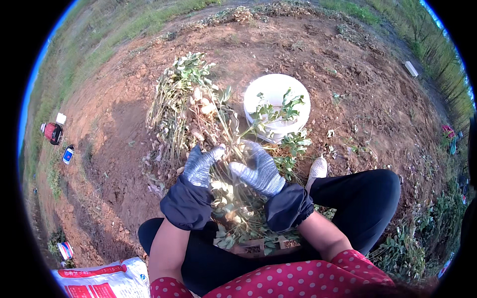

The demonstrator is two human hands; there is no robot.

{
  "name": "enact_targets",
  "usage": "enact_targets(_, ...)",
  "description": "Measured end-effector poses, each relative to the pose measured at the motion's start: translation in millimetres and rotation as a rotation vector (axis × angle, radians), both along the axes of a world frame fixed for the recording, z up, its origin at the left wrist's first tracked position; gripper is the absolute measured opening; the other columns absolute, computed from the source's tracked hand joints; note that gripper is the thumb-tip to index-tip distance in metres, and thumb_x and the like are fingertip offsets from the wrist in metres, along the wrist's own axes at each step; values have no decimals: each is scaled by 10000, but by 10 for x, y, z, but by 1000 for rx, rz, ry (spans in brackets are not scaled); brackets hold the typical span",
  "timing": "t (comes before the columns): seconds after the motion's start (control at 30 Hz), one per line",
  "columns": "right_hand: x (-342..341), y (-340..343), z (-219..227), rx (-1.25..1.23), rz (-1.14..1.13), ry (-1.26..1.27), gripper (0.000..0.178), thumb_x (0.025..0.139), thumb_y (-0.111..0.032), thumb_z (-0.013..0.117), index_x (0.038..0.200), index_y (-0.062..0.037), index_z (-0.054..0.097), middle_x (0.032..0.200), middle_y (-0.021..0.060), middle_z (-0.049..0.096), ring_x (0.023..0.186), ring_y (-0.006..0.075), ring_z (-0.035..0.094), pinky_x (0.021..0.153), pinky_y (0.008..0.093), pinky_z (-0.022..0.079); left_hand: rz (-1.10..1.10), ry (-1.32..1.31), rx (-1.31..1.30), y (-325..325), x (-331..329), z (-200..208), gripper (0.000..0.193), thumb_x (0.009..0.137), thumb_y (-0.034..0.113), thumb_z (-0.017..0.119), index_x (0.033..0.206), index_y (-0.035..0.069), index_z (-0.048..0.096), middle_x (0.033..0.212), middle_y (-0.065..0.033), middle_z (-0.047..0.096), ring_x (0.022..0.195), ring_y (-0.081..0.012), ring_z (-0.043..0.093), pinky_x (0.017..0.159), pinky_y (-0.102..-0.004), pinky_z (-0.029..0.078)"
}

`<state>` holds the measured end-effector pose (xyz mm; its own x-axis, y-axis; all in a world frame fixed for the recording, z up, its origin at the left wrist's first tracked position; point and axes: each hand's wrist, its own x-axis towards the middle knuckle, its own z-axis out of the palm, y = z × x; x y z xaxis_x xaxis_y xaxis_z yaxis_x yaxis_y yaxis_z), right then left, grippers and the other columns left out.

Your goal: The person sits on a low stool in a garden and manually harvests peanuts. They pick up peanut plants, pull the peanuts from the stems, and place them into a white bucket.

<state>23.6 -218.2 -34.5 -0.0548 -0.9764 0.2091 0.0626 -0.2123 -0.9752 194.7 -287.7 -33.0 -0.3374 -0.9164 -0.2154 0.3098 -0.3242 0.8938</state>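
Gloved left hand [199,167] and right hand [263,172] flank plant stems [231,134] near the white bucket [271,82]; I can't tell their grip, but I'd expect light, snappable stalks, best gathered in a bunch

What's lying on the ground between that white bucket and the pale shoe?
The head view shows leafy green plants lying between the white bucket and the pale shoe.
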Motion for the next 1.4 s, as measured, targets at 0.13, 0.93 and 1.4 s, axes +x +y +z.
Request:
enact_targets(0.13, -101, -208, 123, 33, -45, 9, 761, 711, -314, 761, 1268, 25, 370, 1184, 170, 485, 1096, 221, 477, 898, 332, 425, 28, -79, 21, 135, -147, 39, 395, 734, -98, 623, 1102, -31, 497, 1040, -115, 588, 890, -178, 603, 772, -289, 513)
enact_targets(0.93, 268, 298, -3, -549, 761, 789, 545, 659, -13, 564, 1184, -160, 557, 1197, 157, 485, 1123, 363, 446, 953, 439, 359, -50, 26, 82, -79, 348, 139, 359, 829, 300, 626, 1081, 53, 563, 913, -43, 626, 840, -140, 616, 706, -275, 534)
enact_targets(1.4, 190, 144, 131, -342, -281, 588, 437, 780, -238, 643, 1094, 30, 499, 948, 180, 551, 881, 311, 556, 750, 385, 460, -73, -107, -78, 206, -7, 97, 346, 779, 159, 686, 1075, 30, 562, 845, -3, 601, 687, -76, 556, 582, -207, 451)
